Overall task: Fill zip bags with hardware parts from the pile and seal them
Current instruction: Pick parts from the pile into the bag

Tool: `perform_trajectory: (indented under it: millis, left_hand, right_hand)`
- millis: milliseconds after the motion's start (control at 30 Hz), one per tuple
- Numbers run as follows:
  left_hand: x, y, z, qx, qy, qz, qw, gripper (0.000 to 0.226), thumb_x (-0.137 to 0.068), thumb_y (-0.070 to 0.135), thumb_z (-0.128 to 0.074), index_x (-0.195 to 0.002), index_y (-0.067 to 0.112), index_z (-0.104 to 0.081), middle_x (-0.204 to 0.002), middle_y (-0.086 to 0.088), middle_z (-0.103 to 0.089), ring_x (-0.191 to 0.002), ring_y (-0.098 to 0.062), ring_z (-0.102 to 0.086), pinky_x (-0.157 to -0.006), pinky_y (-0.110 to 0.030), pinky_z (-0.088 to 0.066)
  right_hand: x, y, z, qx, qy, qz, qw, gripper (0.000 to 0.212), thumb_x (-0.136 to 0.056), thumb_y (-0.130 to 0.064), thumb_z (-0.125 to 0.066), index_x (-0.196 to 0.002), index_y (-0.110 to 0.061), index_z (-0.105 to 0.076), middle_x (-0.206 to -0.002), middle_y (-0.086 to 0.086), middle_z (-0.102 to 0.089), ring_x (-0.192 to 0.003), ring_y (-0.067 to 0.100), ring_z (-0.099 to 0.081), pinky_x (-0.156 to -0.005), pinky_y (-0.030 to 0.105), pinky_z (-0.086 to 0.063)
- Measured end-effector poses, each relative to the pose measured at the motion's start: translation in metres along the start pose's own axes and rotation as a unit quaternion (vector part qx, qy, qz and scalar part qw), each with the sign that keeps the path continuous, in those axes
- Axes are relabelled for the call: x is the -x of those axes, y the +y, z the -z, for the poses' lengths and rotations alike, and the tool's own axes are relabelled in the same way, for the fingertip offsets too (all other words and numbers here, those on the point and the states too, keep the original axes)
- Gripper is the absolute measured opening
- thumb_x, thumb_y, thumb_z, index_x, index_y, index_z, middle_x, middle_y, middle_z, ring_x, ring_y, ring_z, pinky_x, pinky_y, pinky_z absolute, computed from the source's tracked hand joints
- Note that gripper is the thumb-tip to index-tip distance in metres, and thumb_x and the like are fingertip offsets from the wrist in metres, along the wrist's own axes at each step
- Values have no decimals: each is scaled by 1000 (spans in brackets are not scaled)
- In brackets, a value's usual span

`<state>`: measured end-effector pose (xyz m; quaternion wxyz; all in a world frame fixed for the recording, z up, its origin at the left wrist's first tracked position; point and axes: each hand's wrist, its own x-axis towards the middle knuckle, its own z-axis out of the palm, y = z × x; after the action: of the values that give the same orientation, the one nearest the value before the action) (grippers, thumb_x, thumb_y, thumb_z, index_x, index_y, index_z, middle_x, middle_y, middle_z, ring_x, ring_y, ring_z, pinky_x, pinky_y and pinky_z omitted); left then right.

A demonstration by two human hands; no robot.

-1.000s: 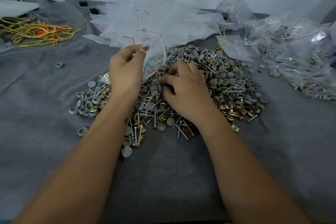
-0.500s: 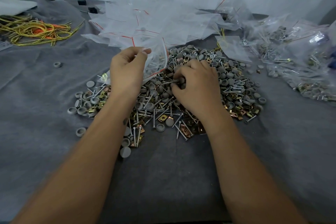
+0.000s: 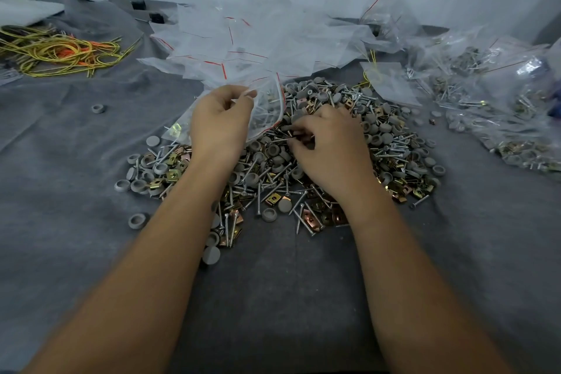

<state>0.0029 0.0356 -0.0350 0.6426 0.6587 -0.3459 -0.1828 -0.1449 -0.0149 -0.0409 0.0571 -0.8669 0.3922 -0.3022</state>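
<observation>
Left hand (image 3: 219,127) pinching the rim of a clear zip bag (image 3: 267,114), mouth held open above the pile (image 3: 303,161) of screws, grey caps and brass clips on the grey surface (image 3: 273,297); right hand (image 3: 329,149) curled down in the pile just beside the bag mouth, fingertips (image 3: 296,130) nipping small parts; empty bags (image 3: 258,42) heaped behind; filled bags (image 3: 498,94) off right.

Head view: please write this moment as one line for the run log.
left hand holds open zip bag | right hand picks parts from hardware pile | bag unsealed | filled bags at right
</observation>
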Motion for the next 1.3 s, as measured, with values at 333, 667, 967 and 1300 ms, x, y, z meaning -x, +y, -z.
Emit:
perform_trajectory:
  millis: [333, 667, 967, 1300]
  left_hand:
    - [0, -3, -4, -50, -41, -36, 997, 13, -94, 19, -56, -98, 29, -63, -55, 13, -56, -49, -7, -52, -49, -26, -44]
    - [15, 8, -7, -44, -154, -111, 981, 27, -99, 12, -49, -93, 31, -68, -59, -1, -56, -44, -5, -38, -43, -16, -32]
    - [9, 11, -4, 9, -92, -71, 993, 27, -99, 12, -50, -92, 27, -71, -49, 14, -49, -49, -10, -42, -49, -18, -35]
    - [2, 9, 0, 69, 75, 14, 995, 28, -98, 15, -44, -92, 27, -69, -56, 2, -35, -45, -8, -31, -48, -23, -27]
  right_hand:
    - [-1, -5, 1, -127, 145, -25, 981, 7, -92, -12, -64, -91, -8, -70, -85, 2, -67, -82, 18, -60, -79, 38, -50]
    - [-2, -10, -10, -207, 142, -38, 967, 13, -83, -25, -76, -96, -24, -77, -99, 3, -47, -87, 10, -48, -73, 18, -44]
    - [-1, -9, 0, -269, 88, -33, 959, 21, -90, -21, -67, -110, -23, -73, -91, -9, -63, -82, 4, -57, -79, 27, -51]
    - [-3, 6, -4, -34, 73, -48, 996, 29, -93, -25, -58, -121, -27, -67, -111, -1, -59, -111, 23, -46, -93, 32, -32]
